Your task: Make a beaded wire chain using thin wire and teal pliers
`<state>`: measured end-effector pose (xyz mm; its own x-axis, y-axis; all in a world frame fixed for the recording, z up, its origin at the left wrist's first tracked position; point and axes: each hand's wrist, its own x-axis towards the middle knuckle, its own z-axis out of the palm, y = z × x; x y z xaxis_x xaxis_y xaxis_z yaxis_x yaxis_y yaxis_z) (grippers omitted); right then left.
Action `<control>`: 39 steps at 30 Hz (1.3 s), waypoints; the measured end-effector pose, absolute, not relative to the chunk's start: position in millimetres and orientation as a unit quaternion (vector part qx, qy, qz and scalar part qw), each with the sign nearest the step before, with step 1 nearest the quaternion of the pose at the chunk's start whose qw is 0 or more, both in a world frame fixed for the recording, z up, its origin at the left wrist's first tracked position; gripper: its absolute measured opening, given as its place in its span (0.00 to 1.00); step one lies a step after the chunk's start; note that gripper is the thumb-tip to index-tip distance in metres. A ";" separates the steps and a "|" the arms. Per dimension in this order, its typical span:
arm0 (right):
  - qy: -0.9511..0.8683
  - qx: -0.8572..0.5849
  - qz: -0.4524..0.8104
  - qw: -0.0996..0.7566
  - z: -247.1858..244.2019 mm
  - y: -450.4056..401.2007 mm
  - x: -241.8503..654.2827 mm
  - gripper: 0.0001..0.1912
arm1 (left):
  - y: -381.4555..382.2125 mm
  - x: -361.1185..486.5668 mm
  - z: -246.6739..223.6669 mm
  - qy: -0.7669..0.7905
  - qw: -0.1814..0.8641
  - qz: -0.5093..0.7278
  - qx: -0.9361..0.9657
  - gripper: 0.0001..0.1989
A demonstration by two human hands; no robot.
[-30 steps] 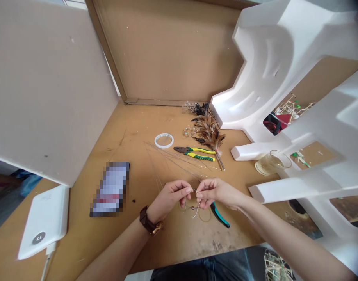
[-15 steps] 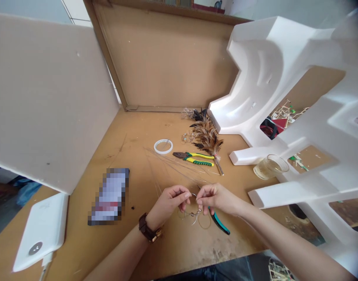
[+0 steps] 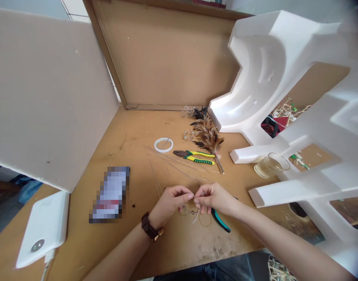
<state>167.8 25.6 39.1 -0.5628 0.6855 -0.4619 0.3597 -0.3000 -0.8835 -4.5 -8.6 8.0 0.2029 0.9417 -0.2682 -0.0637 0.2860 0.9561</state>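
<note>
My left hand (image 3: 176,201) and my right hand (image 3: 211,199) meet above the front of the table, thumbs and forefingers pinched almost tip to tip. Both grip a thin piece of bent wire (image 3: 193,213), which hangs below the fingers with small loops and a curved end. A thin yellowish ring (image 3: 205,219) shows under my right hand; whether it joins the wire I cannot tell. Teal-handled pliers (image 3: 221,221) lie beneath the right hand, their jaws hidden. Farther back rest yellow-and-green combination pliers (image 3: 193,157), among loose straight wires (image 3: 167,159).
Behind the pliers lie a white ring of tape (image 3: 163,145) and a brown feather duster (image 3: 206,134). A phone (image 3: 110,195) and a white power bank (image 3: 42,230) are to the left. On the right, a glass (image 3: 271,165) stands by white foam packing (image 3: 255,74). Cardboard (image 3: 175,54) closes the back.
My hands have drawn closer, so the short span of wire between the fingertips is now covered. The view has shifted slightly; the tools on the table stay put.
</note>
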 end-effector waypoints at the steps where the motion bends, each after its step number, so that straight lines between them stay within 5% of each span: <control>1: -0.576 -0.452 0.669 0.125 38.2 25.8 167.3 0.17 | -8.5 -4.1 7.5 0.494 0.629 0.401 0.446 0.14; 13: -0.618 -0.479 0.610 0.127 31.3 20.2 165.9 0.14 | -10.6 -1.4 4.4 0.493 0.630 0.394 0.453 0.14; 19: -0.829 -0.480 0.283 0.050 48.1 12.4 192.0 0.14 | -7.9 -6.7 8.0 0.506 0.624 0.407 0.434 0.14; 23: -0.881 -0.462 0.100 0.015 41.7 -7.2 217.3 0.33 | -5.9 -12.0 12.4 0.516 0.635 0.414 0.399 0.15; 28: -0.880 -0.471 0.027 -0.051 18.4 -22.4 217.3 0.40 | -7.2 -10.1 14.3 0.467 0.698 0.409 0.358 0.15; 31: -0.869 -0.489 0.000 -0.075 12.8 -16.3 211.5 0.34 | -7.5 -11.1 14.9 0.439 0.727 0.414 0.329 0.15; 36: -0.868 -0.495 -0.014 -0.034 21.4 1.8 224.7 0.10 | -6.0 -17.8 15.9 0.406 0.751 0.424 0.301 0.14; 39: -0.875 -0.483 -0.034 0.013 38.8 9.9 238.3 0.11 | -5.5 -19.9 15.6 0.396 0.762 0.427 0.284 0.13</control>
<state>238.3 9.9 38.8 -0.5333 0.8440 0.0561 0.8458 0.5313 0.0477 -19.9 -5.5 15.6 0.3229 0.8750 -0.3607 -0.4249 0.4745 0.7709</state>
